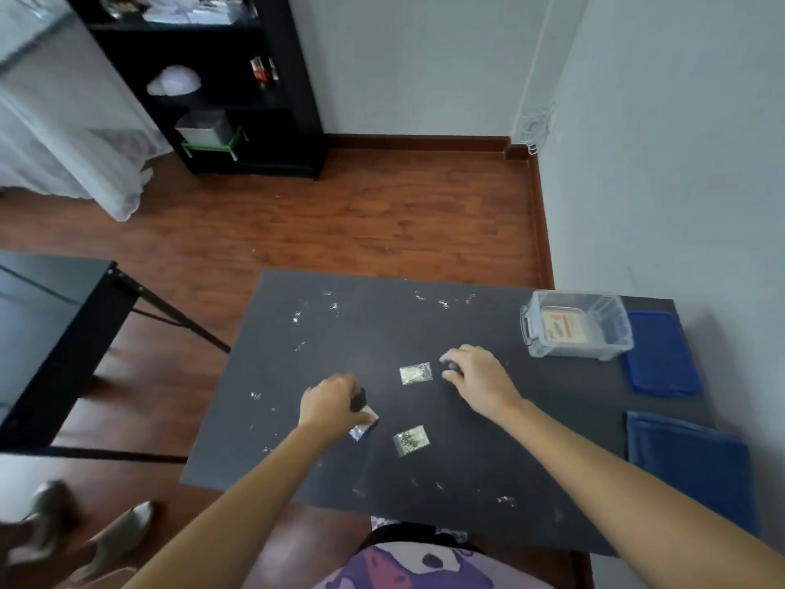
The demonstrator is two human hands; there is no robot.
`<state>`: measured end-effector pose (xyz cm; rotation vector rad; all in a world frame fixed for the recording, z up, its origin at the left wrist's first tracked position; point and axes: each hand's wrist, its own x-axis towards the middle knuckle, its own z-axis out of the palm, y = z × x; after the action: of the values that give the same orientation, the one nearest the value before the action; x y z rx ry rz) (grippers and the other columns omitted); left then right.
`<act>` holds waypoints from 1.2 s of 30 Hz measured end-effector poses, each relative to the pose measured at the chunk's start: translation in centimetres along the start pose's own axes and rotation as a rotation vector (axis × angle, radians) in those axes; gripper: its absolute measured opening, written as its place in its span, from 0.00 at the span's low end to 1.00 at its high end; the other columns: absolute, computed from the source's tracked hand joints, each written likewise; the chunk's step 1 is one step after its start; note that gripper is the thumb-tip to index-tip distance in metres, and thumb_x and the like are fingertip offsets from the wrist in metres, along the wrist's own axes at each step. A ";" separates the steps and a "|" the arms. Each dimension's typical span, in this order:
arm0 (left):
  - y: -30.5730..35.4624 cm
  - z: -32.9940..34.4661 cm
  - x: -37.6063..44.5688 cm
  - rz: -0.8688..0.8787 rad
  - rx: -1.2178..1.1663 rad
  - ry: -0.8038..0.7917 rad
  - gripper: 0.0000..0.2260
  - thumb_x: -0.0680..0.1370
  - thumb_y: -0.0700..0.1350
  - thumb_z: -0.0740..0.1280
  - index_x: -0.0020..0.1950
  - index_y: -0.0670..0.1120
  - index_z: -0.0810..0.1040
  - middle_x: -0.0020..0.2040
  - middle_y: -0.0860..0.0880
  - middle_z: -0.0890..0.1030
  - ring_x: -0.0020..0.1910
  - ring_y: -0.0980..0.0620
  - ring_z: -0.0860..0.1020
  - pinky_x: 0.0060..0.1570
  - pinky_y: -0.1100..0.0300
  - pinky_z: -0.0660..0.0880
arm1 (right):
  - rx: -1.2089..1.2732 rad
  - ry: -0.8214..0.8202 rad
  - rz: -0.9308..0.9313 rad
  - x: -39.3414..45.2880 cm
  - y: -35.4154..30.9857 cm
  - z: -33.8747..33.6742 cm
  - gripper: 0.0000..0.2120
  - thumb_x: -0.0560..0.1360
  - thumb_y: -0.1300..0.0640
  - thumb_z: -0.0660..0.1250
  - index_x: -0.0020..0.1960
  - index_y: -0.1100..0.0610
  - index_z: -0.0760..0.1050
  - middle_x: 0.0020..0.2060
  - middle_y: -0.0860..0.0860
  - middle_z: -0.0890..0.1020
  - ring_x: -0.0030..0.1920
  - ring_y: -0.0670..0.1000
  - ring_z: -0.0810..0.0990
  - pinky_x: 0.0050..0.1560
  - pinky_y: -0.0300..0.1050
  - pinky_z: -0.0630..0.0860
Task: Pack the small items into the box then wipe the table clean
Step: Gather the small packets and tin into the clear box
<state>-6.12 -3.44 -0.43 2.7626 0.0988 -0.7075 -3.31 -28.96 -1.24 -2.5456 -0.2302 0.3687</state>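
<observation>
On the black table my left hand closes on a small black item, with a clear packet under its fingers. My right hand grips a small dark object on the tabletop. Two clear packets of small bits lie between the hands: one beside my right hand, one nearer me. The clear plastic box stands open at the far right with a printed card inside. Its blue lid lies just right of it.
White crumbs and smears dot the table, mostly at the far left and the near edge. A folded blue cloth lies at the table's right edge. A second black table stands left, a black shelf behind. Shoes sit on the floor.
</observation>
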 end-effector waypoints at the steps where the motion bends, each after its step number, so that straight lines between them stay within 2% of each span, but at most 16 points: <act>1: -0.3 0.8 -0.3 -0.003 0.021 0.015 0.19 0.68 0.54 0.73 0.55 0.50 0.76 0.54 0.52 0.79 0.54 0.48 0.78 0.52 0.56 0.70 | -0.024 -0.025 -0.009 0.6 -0.7 0.7 0.16 0.78 0.57 0.67 0.65 0.56 0.76 0.54 0.52 0.79 0.58 0.54 0.75 0.57 0.49 0.73; 4: -0.8 2.2 -0.6 -0.046 -0.003 0.059 0.14 0.72 0.48 0.70 0.56 0.49 0.76 0.54 0.51 0.81 0.55 0.47 0.79 0.54 0.55 0.67 | -0.085 -0.092 -0.011 2.2 -2.2 2.3 0.21 0.78 0.55 0.66 0.70 0.53 0.71 0.59 0.52 0.75 0.61 0.55 0.70 0.61 0.50 0.72; 8: -0.5 2.7 -0.6 -0.113 -0.058 0.042 0.10 0.70 0.44 0.71 0.50 0.49 0.79 0.50 0.49 0.84 0.53 0.45 0.79 0.53 0.55 0.66 | -0.233 -0.143 -0.014 2.8 -2.6 3.7 0.19 0.78 0.54 0.65 0.69 0.51 0.72 0.59 0.53 0.74 0.60 0.56 0.71 0.62 0.49 0.70; 12: -0.6 3.1 -0.4 -0.061 -0.043 0.047 0.06 0.74 0.48 0.69 0.50 0.49 0.80 0.54 0.49 0.79 0.60 0.46 0.73 0.53 0.55 0.67 | -0.180 -0.105 0.057 2.6 -2.4 4.1 0.11 0.76 0.56 0.68 0.57 0.55 0.75 0.54 0.53 0.74 0.57 0.56 0.72 0.55 0.47 0.71; 16: -0.3 3.2 -0.7 -0.014 0.017 0.032 0.10 0.78 0.54 0.65 0.50 0.49 0.81 0.55 0.48 0.77 0.60 0.46 0.73 0.57 0.53 0.70 | -0.165 -0.117 0.098 2.4 -2.1 3.7 0.09 0.75 0.56 0.69 0.53 0.57 0.75 0.54 0.53 0.74 0.57 0.55 0.71 0.57 0.47 0.70; 18: -0.1 3.1 -0.9 0.029 -0.003 0.041 0.08 0.78 0.51 0.65 0.48 0.48 0.79 0.53 0.48 0.78 0.56 0.46 0.75 0.49 0.56 0.70 | -0.169 -0.119 0.104 2.1 -2.1 3.5 0.08 0.75 0.56 0.69 0.51 0.57 0.74 0.53 0.54 0.76 0.56 0.56 0.72 0.56 0.48 0.71; 20: 0.1 2.8 -1.1 0.057 -0.133 0.034 0.04 0.75 0.49 0.68 0.45 0.49 0.77 0.46 0.51 0.80 0.49 0.46 0.78 0.42 0.57 0.70 | -0.175 -0.125 0.095 1.5 -2.1 3.4 0.06 0.75 0.59 0.67 0.49 0.57 0.71 0.49 0.56 0.79 0.53 0.57 0.74 0.51 0.50 0.71; 23: 1.4 2.7 -1.3 0.165 -0.382 -0.108 0.09 0.69 0.46 0.75 0.43 0.50 0.76 0.37 0.54 0.78 0.37 0.51 0.76 0.42 0.54 0.76 | -0.097 -0.097 0.110 0.4 -1.9 3.0 0.08 0.74 0.62 0.67 0.50 0.58 0.69 0.42 0.57 0.79 0.47 0.59 0.76 0.44 0.53 0.73; 25: 2.7 3.0 -1.5 0.212 -0.429 -0.198 0.14 0.66 0.43 0.77 0.46 0.50 0.75 0.35 0.56 0.77 0.34 0.53 0.74 0.44 0.51 0.77 | -0.013 -0.058 0.133 -0.2 -1.7 2.3 0.08 0.73 0.62 0.67 0.49 0.58 0.69 0.41 0.57 0.79 0.44 0.59 0.76 0.43 0.53 0.74; 27: 3.6 3.6 -1.5 0.211 -0.359 -0.222 0.19 0.64 0.43 0.78 0.50 0.50 0.74 0.38 0.56 0.76 0.37 0.52 0.74 0.45 0.51 0.77 | 0.067 -0.016 0.161 -0.9 -1.1 1.2 0.07 0.71 0.60 0.68 0.47 0.56 0.71 0.39 0.56 0.81 0.43 0.58 0.77 0.43 0.52 0.75; 30: 4.1 4.5 -1.4 0.194 -0.176 -0.144 0.21 0.65 0.45 0.77 0.54 0.51 0.75 0.49 0.53 0.77 0.48 0.49 0.77 0.46 0.53 0.75 | 0.143 0.076 0.175 -2.0 0.4 -0.9 0.03 0.72 0.59 0.69 0.42 0.55 0.75 0.34 0.53 0.84 0.38 0.56 0.79 0.42 0.50 0.76; 32: 4.1 4.9 -1.4 0.194 -0.101 -0.107 0.19 0.66 0.46 0.76 0.54 0.52 0.76 0.53 0.53 0.73 0.53 0.50 0.75 0.45 0.56 0.73 | 0.184 0.172 0.171 -2.8 1.9 -2.3 0.03 0.72 0.61 0.68 0.40 0.55 0.77 0.32 0.52 0.84 0.35 0.54 0.80 0.41 0.50 0.77; 34: 4.2 5.3 -1.3 0.200 -0.061 -0.109 0.15 0.67 0.47 0.75 0.52 0.52 0.78 0.52 0.55 0.70 0.55 0.53 0.72 0.44 0.59 0.71 | 0.204 0.292 0.172 -3.5 3.5 -3.7 0.04 0.73 0.63 0.69 0.40 0.57 0.79 0.32 0.50 0.84 0.35 0.52 0.80 0.42 0.49 0.76; 36: 4.4 5.6 -1.1 0.198 -0.021 -0.119 0.10 0.69 0.47 0.73 0.50 0.51 0.80 0.52 0.55 0.71 0.57 0.53 0.72 0.45 0.59 0.73 | 0.201 0.417 0.200 -4.0 5.3 -5.3 0.02 0.73 0.63 0.71 0.42 0.58 0.81 0.33 0.48 0.83 0.36 0.51 0.81 0.39 0.42 0.74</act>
<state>-9.11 -9.27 -3.49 2.6546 -0.1881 -0.8092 -5.06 -37.00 1.01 -2.3827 0.2099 -0.0691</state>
